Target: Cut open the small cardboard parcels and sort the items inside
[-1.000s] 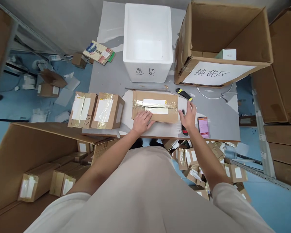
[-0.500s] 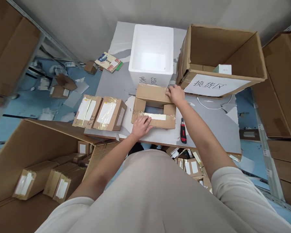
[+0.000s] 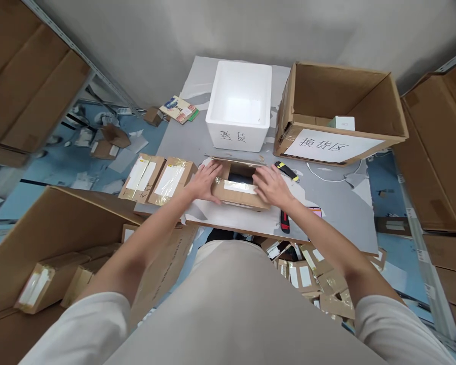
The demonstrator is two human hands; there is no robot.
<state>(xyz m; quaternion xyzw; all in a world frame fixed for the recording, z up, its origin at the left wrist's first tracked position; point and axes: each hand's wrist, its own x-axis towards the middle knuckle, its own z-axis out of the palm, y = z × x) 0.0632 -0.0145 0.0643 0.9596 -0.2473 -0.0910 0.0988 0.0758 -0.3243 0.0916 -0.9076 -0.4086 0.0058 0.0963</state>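
A small brown cardboard box (image 3: 238, 196) stands at the table's front edge with its top open. A white label strip lies along its near rim, and its inside looks dark. My left hand (image 3: 205, 181) grips the box's left end, fingers spread over the top edge and thumb toward the front. At the opposite end my right hand (image 3: 272, 186) holds the right side, its fingertips bent over the opening. A red and black utility knife (image 3: 285, 222) lies just right of the box. Behind my right hand is a yellow and black cutter (image 3: 287, 171).
A white foam box (image 3: 237, 137) and a large carton (image 3: 338, 147) stand behind. Two taped parcels (image 3: 169, 181) sit to the left, with booklets (image 3: 178, 109) farther back. A phone (image 3: 315, 211) lies partly under my right forearm. Below left, a big carton (image 3: 79, 208) holds parcels.
My left hand has moved from the near rim to the box's left end. My right hand has left the far flap for the right end. The far flap now stands more upright.
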